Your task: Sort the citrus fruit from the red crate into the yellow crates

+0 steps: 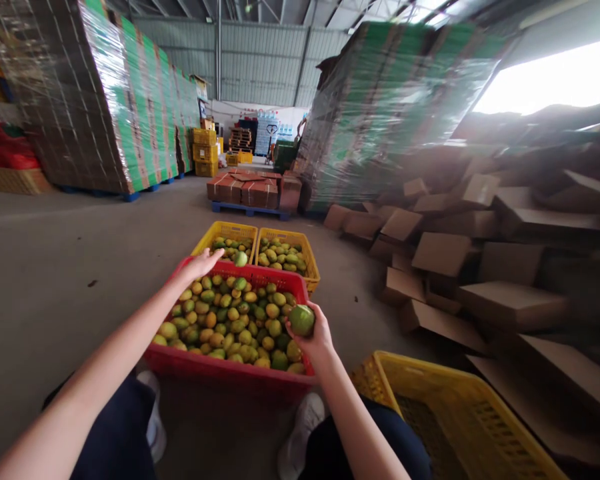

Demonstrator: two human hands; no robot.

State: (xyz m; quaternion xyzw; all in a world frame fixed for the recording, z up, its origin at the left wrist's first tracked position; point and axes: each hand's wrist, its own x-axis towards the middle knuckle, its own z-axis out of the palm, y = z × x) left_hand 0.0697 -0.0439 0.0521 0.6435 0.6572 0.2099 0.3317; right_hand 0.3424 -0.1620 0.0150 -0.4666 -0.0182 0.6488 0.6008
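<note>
A red crate (pixel 240 374) full of yellow and green fruit (pixel 240 327), whose kind I cannot make out for certain, stands before my knees. My right hand (pixel 321 335) wraps round a larger green fruit (pixel 301 321) at the crate's right side. Above the far left rim, my left hand (pixel 203 265) is open, its fingers stretched out. Just beyond its fingertips is a lighter green fruit (pixel 241 259), apart from the hand and seemingly in the air. Behind the red crate, a left yellow crate (pixel 201 247) and a right yellow crate (pixel 312 261) hold similar fruit.
Another yellow crate (pixel 380 373) stands by my right knee. Cardboard boxes (pixel 443 254) lie heaped along the right. Wrapped green pallet stacks (pixel 145 100) rise on the left, and another wrapped stack (pixel 365 107) at the back right. Flat cardboard bundles lie on a blue pallet (pixel 250 211) ahead.
</note>
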